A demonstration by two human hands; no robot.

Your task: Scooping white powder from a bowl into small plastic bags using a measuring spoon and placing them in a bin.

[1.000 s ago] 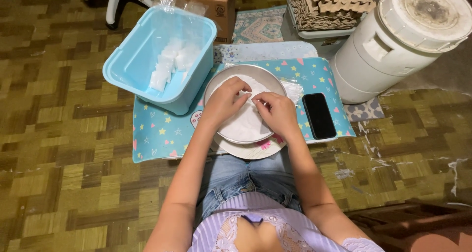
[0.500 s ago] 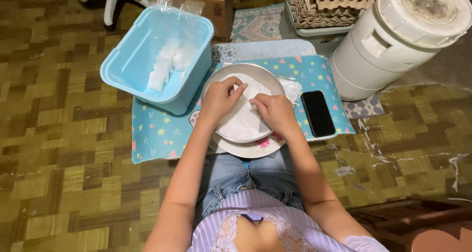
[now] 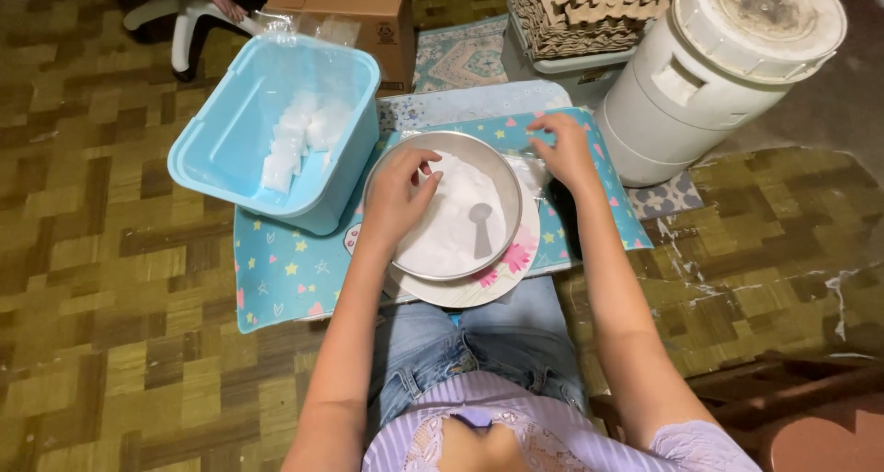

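The metal bowl (image 3: 451,209) of white powder sits on a flowered plate (image 3: 479,283) on the mat, spoon (image 3: 480,228) lying in it. Left hand (image 3: 398,194) rests inside — grip loosely curled, pinching nothing visible. Right hand (image 3: 564,151), at two o'clock, touches clear plastic (image 3: 532,173), fingers spread. Filled packets (image 3: 299,136) already lie in the blue tub (image 3: 230,173) — much powder left.

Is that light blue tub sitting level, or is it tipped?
Tipped. The light blue tub leans with its open top angled toward the camera, and the small white packets inside lie against its inner wall.
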